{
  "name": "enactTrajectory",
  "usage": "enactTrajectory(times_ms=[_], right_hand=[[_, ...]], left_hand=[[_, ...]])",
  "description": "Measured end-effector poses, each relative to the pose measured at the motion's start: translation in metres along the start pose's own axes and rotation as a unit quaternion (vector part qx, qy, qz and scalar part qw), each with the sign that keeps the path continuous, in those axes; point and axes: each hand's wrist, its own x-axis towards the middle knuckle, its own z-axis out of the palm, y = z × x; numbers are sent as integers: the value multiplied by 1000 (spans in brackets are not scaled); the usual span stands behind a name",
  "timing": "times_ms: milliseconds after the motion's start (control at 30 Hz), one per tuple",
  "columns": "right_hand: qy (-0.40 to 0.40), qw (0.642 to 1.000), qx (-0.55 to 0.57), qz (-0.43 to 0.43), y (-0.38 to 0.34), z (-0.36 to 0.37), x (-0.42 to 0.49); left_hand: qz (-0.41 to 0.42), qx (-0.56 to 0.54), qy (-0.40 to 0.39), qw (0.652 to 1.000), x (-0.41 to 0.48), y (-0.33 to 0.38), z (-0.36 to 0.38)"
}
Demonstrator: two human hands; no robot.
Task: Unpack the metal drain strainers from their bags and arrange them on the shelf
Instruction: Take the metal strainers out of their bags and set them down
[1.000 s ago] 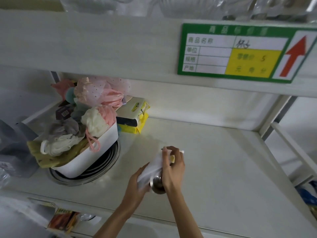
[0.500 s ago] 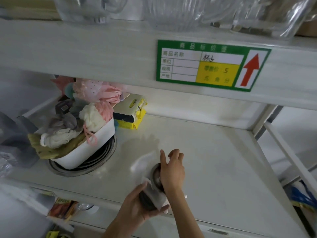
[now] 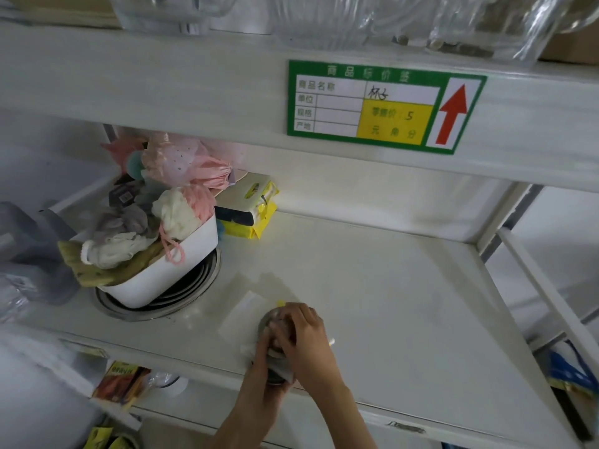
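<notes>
While white shelf (image 3: pixel 389 286) sits under price label (image 3: pixel 385 106), both hands at 6 o'clock: left hand (image 3: pixel 264 374) cups bagged drain strainer (image 3: pixel 270 322), right hand (image 3: pixel 306 338) closed over its top; white tub (image 3: pixel 168 273) at 9.

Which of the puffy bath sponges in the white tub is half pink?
The bath sponge at the tub's right side, cream and pink with a pink loop hanging down; the ones left of it look grey and white.

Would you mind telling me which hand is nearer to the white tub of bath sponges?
Left. The left hand is on the side toward the white tub; the right hand is just beyond it, farther right.
</notes>
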Motion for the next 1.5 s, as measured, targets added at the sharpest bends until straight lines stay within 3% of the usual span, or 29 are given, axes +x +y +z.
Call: enactTrajectory(times_ms=[167,567,700,833,1500], right_hand=[[22,998,6,-52,9,-11,-26],[114,977,-178,26,22,11,0],[34,972,-200,122,39,14,43],[-28,963,-216,161,54,19,79],[-15,973,-188,131,65,27,126]], left_hand=[[-44,-68,-30,996,-3,0,-5],[20,-40,12,999,21,-5,-7],[34,-22,45,998,22,5,-13],[55,-32,29,998,26,15,-20],[4,-34,4,999,32,42,-30]])
